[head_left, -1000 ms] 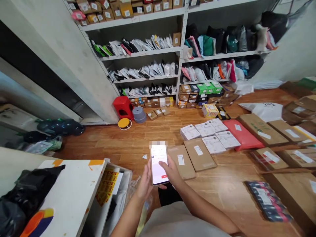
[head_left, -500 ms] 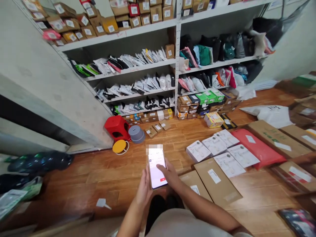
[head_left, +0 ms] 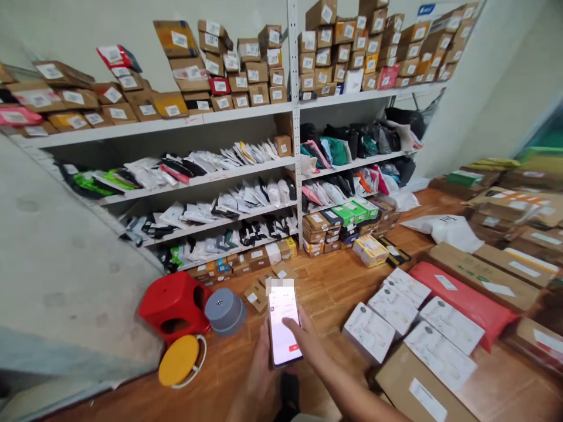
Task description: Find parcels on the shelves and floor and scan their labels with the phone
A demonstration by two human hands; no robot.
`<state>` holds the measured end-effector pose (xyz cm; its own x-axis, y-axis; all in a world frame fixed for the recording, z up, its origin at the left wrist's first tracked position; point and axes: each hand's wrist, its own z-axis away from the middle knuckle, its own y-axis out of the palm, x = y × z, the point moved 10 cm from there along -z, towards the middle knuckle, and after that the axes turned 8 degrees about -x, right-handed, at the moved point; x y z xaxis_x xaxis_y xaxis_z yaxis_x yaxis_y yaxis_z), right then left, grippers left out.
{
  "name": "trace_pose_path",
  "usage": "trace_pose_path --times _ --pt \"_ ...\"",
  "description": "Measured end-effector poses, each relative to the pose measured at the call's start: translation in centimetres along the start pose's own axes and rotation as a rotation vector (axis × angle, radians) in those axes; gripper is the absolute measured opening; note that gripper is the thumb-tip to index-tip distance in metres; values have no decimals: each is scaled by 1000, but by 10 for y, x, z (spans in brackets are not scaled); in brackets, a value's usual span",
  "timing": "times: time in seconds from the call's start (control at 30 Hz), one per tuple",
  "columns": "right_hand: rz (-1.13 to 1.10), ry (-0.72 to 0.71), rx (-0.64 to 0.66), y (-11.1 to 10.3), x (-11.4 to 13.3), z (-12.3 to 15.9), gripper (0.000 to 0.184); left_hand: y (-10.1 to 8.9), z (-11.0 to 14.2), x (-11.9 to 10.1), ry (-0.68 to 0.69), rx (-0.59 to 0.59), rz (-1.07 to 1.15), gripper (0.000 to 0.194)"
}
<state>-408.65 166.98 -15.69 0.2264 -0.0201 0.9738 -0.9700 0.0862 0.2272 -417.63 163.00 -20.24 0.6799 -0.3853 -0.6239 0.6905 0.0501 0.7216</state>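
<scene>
A smartphone (head_left: 284, 337) with a bright, mostly white screen and a red button low on it is held upright in front of my body. My left hand (head_left: 264, 351) is wrapped around its left edge and back, fingers mostly hidden behind it. My right hand (head_left: 303, 337) grips the phone's right side, its thumb lying over the middle of the screen. Just past the phone, small brown boxes (head_left: 255, 295) lie on the floor near the shelf.
Metal shelves (head_left: 250, 114) hold labelled boxes and bagged parcels. On the left stand a red stool (head_left: 169, 302), a grey-blue stool (head_left: 226, 313) and a yellow round-topped stool (head_left: 179, 360). White boxes (head_left: 372, 334), a red parcel (head_left: 461, 299) and a large carton (head_left: 417, 381) cover floor to the right.
My view has lifted and come nearer the shelves, so the upper boxes show more fully. The phone remains in both hands, with the right thumb still over its screen.
</scene>
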Motion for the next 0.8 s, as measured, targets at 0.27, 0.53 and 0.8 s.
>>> trace_pose_path --times 0.27,0.53,0.8 --pt "34 -44 -225 9 22 -130 35 45 -116 -93 -91 42 -169 72" --pt "31 -69 -300 -42 40 -255 35 104 -247 -108 -124 146 -224 66" --pt "-103 -102 -26 -105 65 -388 42 177 -380 -109 -115 154 -122 67"
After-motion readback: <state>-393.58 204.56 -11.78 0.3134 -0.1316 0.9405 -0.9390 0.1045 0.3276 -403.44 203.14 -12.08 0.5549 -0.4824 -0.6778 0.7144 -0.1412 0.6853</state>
